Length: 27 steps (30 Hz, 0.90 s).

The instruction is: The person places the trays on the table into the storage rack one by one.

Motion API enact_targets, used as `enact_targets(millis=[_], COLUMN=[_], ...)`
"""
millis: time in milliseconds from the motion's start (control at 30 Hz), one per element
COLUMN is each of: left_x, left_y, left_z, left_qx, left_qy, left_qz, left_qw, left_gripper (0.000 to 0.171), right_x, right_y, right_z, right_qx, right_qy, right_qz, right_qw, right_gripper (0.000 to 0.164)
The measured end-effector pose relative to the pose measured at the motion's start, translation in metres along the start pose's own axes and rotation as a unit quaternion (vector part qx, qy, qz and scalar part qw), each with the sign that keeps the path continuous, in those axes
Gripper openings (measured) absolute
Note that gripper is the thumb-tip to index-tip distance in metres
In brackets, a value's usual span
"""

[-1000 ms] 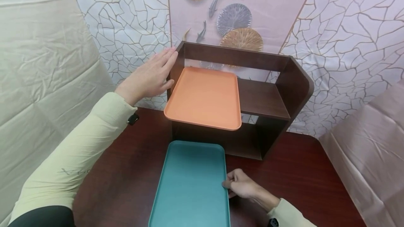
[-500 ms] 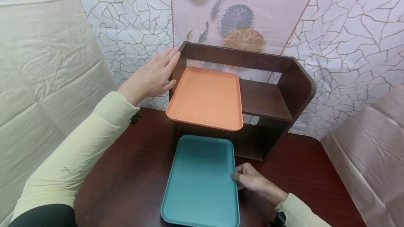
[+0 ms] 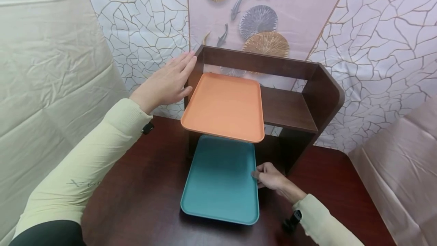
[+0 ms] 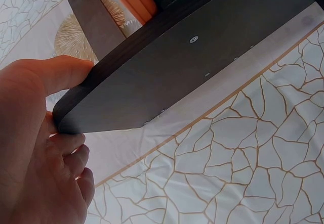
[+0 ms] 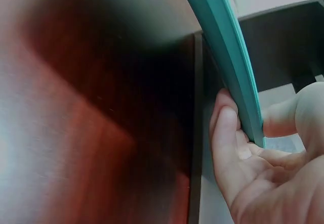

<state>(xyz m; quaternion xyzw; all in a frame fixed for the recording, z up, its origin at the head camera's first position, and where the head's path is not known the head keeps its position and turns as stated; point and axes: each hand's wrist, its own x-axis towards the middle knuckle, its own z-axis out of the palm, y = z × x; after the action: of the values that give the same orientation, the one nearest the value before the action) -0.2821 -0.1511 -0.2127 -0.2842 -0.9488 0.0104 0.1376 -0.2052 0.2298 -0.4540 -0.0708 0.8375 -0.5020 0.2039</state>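
A dark brown two-level shelf unit (image 3: 288, 109) stands on the table. At its left side panel (image 4: 147, 77), my left hand (image 3: 167, 81) rests on the edge, fingers mostly straight and thumb touching the front. An orange tray (image 3: 227, 107) lies on the upper level, its near end jutting out over the front. Below it, my right hand (image 3: 271, 177) pinches the right rim of a teal tray (image 3: 222, 181), thumb above and fingers beneath, as the right wrist view shows. That tray is raised off the table, its far end under the orange tray at the lower level's opening.
The dark red table (image 3: 143, 185) carries the shelf. Patterned cloth (image 3: 136, 18) hangs behind it. Plain cloth drapes (image 3: 58, 79) close in on the left, with another pinkish drape (image 3: 403, 155) on the right.
My right hand has carried the teal tray forward and slightly right, so its far end now passes beneath the orange tray. My left hand keeps its place on the shelf.
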Motion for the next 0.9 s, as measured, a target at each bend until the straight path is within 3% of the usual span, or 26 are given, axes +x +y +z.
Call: enact_targets(millis=[467,733,900], left_x=[0.001,0.001,0.001], left_y=[-0.001,-0.001,0.0], left_z=[0.001,0.001,0.001], left_qx=[0.005,0.007,0.011], left_qy=[0.0,-0.002,0.001], left_qz=[0.001,0.0,0.0], left_qw=[1.0,1.0,0.9999], left_gripper=[0.083,0.083,0.083], right_x=[0.048,0.07,0.079], right_y=[-0.007,-0.008,-0.009], right_z=[-0.011,-0.021,-0.024], right_qx=[-0.01,-0.011,-0.016], right_qy=[0.045,0.048,0.051], right_qz=[0.026,0.024,0.03], right_qw=[0.999,0.999,0.998], right_gripper=[0.04,0.023,0.025])
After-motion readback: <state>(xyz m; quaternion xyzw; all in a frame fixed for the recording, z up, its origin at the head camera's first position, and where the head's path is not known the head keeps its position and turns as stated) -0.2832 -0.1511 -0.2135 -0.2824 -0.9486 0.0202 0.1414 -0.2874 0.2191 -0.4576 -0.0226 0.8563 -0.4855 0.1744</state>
